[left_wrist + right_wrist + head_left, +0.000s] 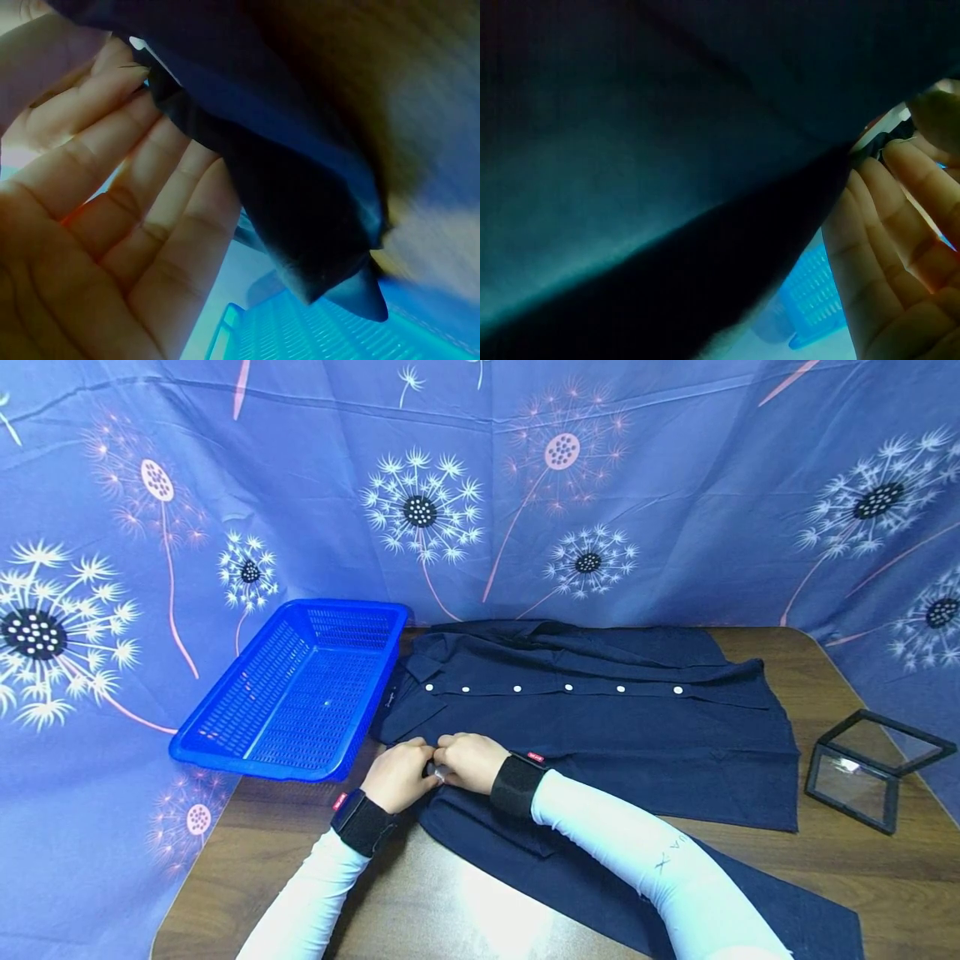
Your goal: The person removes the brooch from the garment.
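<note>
A dark navy shirt (600,718) with white buttons down its front lies spread across the wooden table, collar to the left. Near its shoulder on the close side, my left hand (397,777) and right hand (472,762) meet, their fingertips pinching the dark cloth. A small whitish thing (441,772) shows between them; its kind is unclear. One sleeve (540,860) runs toward the lower right beneath my right forearm. The left wrist view has the dark fabric (255,135) hanging past the fingers. Fabric (667,135) fills much of the right wrist view.
A blue plastic basket (330,770) stands at the left beside the collar. On the right side of the table (862,860) stands a black hinged frame (852,787), opened out. A blue curtain (480,485) with dandelion prints hangs behind.
</note>
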Action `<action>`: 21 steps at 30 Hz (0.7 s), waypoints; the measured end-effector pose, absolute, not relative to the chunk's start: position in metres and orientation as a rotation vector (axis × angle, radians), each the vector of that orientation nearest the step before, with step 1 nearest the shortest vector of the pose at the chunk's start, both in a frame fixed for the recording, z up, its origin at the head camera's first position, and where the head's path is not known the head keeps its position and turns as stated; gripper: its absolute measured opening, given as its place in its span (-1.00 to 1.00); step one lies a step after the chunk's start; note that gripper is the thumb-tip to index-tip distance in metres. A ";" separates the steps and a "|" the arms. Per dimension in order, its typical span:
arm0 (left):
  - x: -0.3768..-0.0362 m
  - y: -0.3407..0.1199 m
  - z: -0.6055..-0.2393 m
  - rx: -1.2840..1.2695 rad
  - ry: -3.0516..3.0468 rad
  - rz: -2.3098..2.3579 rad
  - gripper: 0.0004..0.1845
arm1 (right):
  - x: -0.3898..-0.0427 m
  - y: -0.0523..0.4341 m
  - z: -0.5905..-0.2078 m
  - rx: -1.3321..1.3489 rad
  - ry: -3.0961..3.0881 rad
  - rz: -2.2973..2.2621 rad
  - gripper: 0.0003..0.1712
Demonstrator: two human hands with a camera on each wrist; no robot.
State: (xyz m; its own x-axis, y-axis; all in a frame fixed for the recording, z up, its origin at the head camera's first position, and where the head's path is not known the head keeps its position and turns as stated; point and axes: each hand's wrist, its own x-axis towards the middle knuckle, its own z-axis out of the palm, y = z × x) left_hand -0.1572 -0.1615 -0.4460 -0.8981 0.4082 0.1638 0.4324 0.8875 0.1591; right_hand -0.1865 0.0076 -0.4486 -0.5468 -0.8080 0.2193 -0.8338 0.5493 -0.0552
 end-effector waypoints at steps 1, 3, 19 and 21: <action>-0.157 -0.162 -0.446 -0.657 -2.930 -0.296 -0.77 | -0.187 0.008 -0.448 1.400 -2.618 0.238 -0.83; -0.158 -0.162 -0.446 -0.661 -2.931 -0.308 -0.78 | -0.186 0.008 -0.446 1.403 -2.625 0.253 -0.83; -0.158 -0.163 -0.443 -0.688 -2.940 -0.314 -0.78 | -0.180 0.009 -0.439 1.399 -2.583 0.136 -0.88; -0.158 -0.164 -0.444 -0.690 -2.940 -0.310 -0.77 | -0.178 0.009 -0.440 1.397 -2.558 0.087 -0.89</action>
State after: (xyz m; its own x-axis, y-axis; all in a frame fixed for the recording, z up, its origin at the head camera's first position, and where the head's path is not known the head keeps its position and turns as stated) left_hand -0.1585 -0.1636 -0.4435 -0.8913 0.4283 0.1490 0.4499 0.8761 0.1731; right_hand -0.1780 0.0087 -0.4400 -0.5212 -0.8233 0.2248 -0.8366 0.5449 0.0557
